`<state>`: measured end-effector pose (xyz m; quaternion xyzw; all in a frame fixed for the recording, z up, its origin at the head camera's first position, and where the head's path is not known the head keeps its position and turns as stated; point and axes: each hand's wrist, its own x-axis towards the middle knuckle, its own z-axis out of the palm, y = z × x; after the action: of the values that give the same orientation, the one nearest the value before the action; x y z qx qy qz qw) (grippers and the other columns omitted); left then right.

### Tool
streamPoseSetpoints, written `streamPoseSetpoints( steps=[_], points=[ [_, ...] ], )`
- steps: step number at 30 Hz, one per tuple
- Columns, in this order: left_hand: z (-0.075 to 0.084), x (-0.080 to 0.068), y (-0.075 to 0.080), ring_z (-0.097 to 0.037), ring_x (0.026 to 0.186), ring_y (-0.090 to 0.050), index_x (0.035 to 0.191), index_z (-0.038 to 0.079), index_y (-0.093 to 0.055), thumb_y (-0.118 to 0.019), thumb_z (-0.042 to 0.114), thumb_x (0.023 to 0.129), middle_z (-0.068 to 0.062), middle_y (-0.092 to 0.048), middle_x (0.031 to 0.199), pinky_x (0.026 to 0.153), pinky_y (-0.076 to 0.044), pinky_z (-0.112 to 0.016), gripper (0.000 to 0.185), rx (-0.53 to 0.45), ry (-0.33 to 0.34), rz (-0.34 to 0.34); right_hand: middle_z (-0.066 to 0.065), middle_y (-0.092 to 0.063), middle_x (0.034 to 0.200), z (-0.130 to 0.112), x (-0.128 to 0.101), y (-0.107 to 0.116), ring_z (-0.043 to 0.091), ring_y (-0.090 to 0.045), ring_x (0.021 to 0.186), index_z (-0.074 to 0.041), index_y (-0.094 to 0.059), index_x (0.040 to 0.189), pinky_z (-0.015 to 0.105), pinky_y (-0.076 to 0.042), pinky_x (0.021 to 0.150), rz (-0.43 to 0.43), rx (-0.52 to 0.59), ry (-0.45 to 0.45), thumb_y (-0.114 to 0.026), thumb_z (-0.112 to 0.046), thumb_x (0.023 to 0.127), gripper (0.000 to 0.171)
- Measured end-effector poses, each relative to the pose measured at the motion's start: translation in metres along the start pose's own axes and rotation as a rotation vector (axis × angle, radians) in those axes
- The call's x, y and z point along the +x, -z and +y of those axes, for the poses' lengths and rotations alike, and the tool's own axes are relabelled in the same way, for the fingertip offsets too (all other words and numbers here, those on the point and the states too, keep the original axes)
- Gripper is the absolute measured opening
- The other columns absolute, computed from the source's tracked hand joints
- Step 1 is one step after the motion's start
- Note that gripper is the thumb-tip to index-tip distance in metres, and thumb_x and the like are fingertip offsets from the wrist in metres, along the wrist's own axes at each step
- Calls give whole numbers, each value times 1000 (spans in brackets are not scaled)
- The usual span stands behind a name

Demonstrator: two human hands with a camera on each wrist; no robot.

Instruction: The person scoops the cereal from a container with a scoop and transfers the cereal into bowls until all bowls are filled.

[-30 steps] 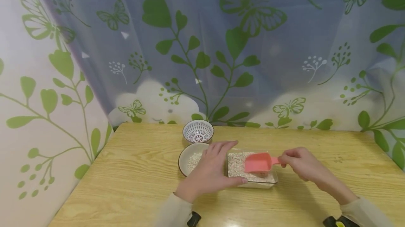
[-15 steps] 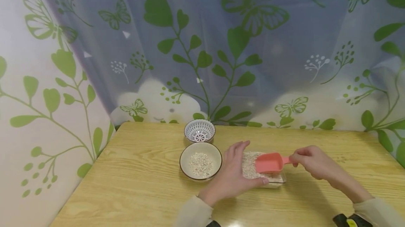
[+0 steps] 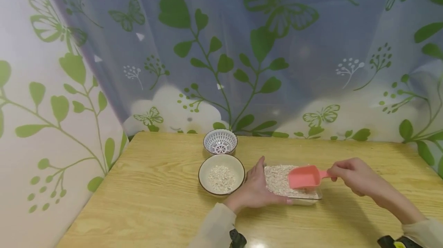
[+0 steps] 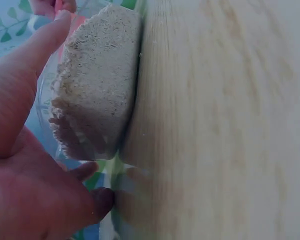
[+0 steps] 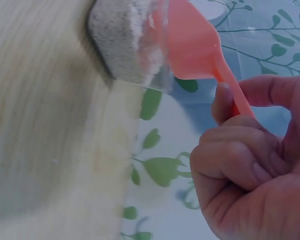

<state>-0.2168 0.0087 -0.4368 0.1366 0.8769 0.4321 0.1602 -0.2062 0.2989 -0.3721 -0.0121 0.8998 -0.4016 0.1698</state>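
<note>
A clear rectangular container (image 3: pixel 278 180) full of pale grain lies on the wooden table (image 3: pixel 155 186). My left hand (image 3: pixel 254 192) holds its left end, with the thumb along the near side and the fingers on the far side. The left wrist view shows that hand (image 4: pixel 25 165) against the container (image 4: pixel 97 85). My right hand (image 3: pixel 351 175) pinches the handle of a pink scoop (image 3: pixel 303 177), whose bowl sits over the grain at the container's right end. In the right wrist view the scoop (image 5: pixel 190 45) touches the container (image 5: pixel 125 40), with the right hand (image 5: pixel 250 165) curled round its handle.
A beige bowl (image 3: pixel 221 174) with a little grain stands just left of the container. A small white patterned bowl (image 3: pixel 220 141) stands behind it. A leaf-print curtain (image 3: pixel 242 55) hangs along the table's back and left edges.
The container and both hands have shifted to the right. My left hand no longer covers the beige bowl, which now shows in full.
</note>
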Motion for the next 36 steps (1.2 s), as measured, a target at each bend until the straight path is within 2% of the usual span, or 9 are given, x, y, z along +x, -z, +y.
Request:
streamPoseSetpoints(
  steps=[7,9,14,18,23,28,30,33,36],
  points=[
    [2,1,-5,-39,156,-21,165,33,3,-94,56,63,-13,-23,169,121,-30,-61,143,4,30,18,-6,-30,63,-12,-11,16,8,-24,56,-10,-69,90,29,-26,52,72,-241,44,-51,-29,102,29],
    [2,1,-6,-41,155,-22,165,34,3,-95,55,62,-15,-23,169,120,-31,-62,144,0,31,25,-5,-33,64,-15,-13,21,9,-25,56,-11,-69,89,29,-26,53,73,-277,53,-50,-28,101,28],
    [1,2,-7,-35,151,-34,165,32,2,-96,51,63,-6,-29,167,118,-38,-57,143,-52,25,22,-3,-54,71,-24,-15,26,9,-31,59,-12,-67,82,28,-28,55,55,-347,48,-50,-28,100,29],
    [2,3,-7,-34,148,-40,165,31,2,-96,49,63,-4,-32,165,116,-42,-55,142,-81,25,14,-3,-52,70,-31,-15,23,11,-33,59,-11,-67,78,28,-31,56,42,-364,41,-50,-29,101,34],
    [1,4,-7,-32,149,-37,164,33,4,-96,48,64,1,-30,165,116,-41,-55,142,-94,17,2,-4,-39,61,-34,-11,12,11,-29,54,-8,-70,81,28,-31,52,31,-322,18,-51,-29,100,34],
    [0,5,-7,-31,151,-35,164,34,6,-96,47,65,8,-29,165,115,-42,-55,143,-97,12,-12,0,-59,73,-25,-6,3,12,-30,57,-6,-71,89,30,-32,55,10,-262,28,-49,-26,100,32],
    [0,5,-7,-32,151,-35,164,33,6,-96,46,64,7,-29,165,114,-42,-55,144,-91,16,-12,0,-60,76,-18,-3,0,11,-30,59,-6,-71,92,30,-31,57,10,-248,62,-49,-26,102,31],
    [-1,6,-7,-33,150,-36,164,33,5,-97,46,64,3,-30,165,114,-42,-57,144,-86,22,-9,-5,-48,63,-5,2,-6,8,-28,53,-5,-69,91,27,-32,51,-2,-178,94,-50,-24,103,29],
    [0,5,-7,-35,148,-38,164,35,4,-97,45,63,-6,-31,164,113,-43,-58,143,-86,25,-9,-9,-29,54,9,6,-9,5,-22,46,-1,-66,92,24,-28,44,-45,-49,115,-51,-23,105,30]
  ],
)
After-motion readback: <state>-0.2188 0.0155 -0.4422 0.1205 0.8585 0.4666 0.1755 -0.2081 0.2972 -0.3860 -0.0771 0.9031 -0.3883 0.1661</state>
